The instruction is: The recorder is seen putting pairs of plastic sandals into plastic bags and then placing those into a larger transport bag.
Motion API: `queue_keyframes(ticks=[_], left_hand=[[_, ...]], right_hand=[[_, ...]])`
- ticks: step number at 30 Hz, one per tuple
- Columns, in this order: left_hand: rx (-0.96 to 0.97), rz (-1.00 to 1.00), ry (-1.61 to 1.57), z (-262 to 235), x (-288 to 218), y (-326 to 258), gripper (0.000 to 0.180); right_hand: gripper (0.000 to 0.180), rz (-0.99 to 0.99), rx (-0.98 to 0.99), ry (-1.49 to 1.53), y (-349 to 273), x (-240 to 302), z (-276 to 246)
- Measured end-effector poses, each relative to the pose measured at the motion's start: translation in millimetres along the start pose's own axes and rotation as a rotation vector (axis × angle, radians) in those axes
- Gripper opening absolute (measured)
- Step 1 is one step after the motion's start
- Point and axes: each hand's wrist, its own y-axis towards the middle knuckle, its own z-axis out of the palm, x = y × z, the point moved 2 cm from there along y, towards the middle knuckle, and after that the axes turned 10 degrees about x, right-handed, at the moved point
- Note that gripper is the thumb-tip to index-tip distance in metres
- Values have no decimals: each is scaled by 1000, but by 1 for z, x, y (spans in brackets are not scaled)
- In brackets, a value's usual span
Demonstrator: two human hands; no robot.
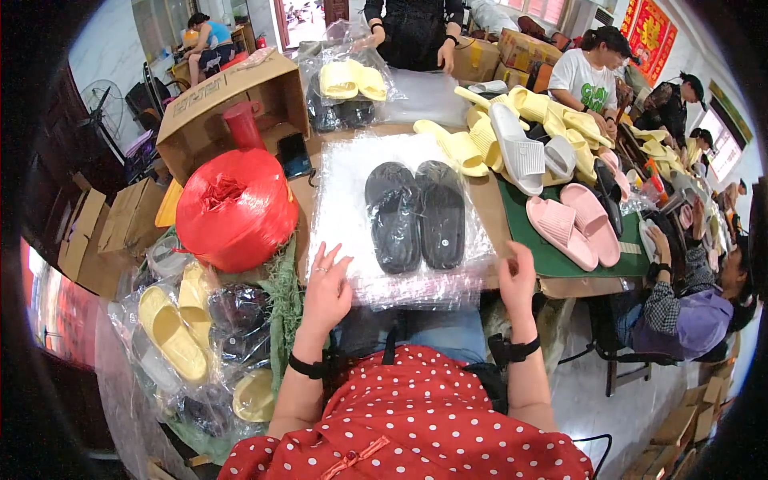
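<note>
A pair of black slippers [400, 224] lies side by side inside a clear plastic bag [472, 276], on top of a stack of clear bags [340, 176] at the table's front. At the stack's front left corner is my left hand [326, 288], fingers spread and holding nothing. My right hand [518, 280] is raised beside the bag's right edge, its fingers loosely bent and apart, with nothing visible in them. Both hands are clear of the slippers. Right of the bag, a pair of pink slippers [572, 228] rests on a green mat [528, 204].
A large red roll of plastic twine [236, 212] stands at left, before an open cardboard box [232, 104] with a red mug [244, 124] and phone [294, 154]. Bagged slippers [172, 332] pile up at lower left. Yellow slippers [460, 148] heap at right. Several people work around.
</note>
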Motion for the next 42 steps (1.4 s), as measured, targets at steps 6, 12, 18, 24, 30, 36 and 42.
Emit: queue_keyframes(ticks=[6,12,18,24,30,36,42], left_hand=[[-113,133,15,-3,-49,41,44],[13,115,180,65,-39,51,52],[15,-9,157,72,-25,45,69],[31,-27,135,71,-22,47,81],[-89,-309,-116,71,-17,43,114],[-66,-338,-9,78,-24,52,94],[-47,-305,-58,78,-12,47,79]], right_hand=[[41,-374,162,-153,16,83,35],[55,-464,488,-321,6,79,103],[78,-279,395,-412,4,27,89],[80,-196,397,-412,0,12,73],[78,-75,443,-365,1,13,81],[65,-114,387,-273,-1,-6,71],[59,-94,389,-168,1,-6,75]])
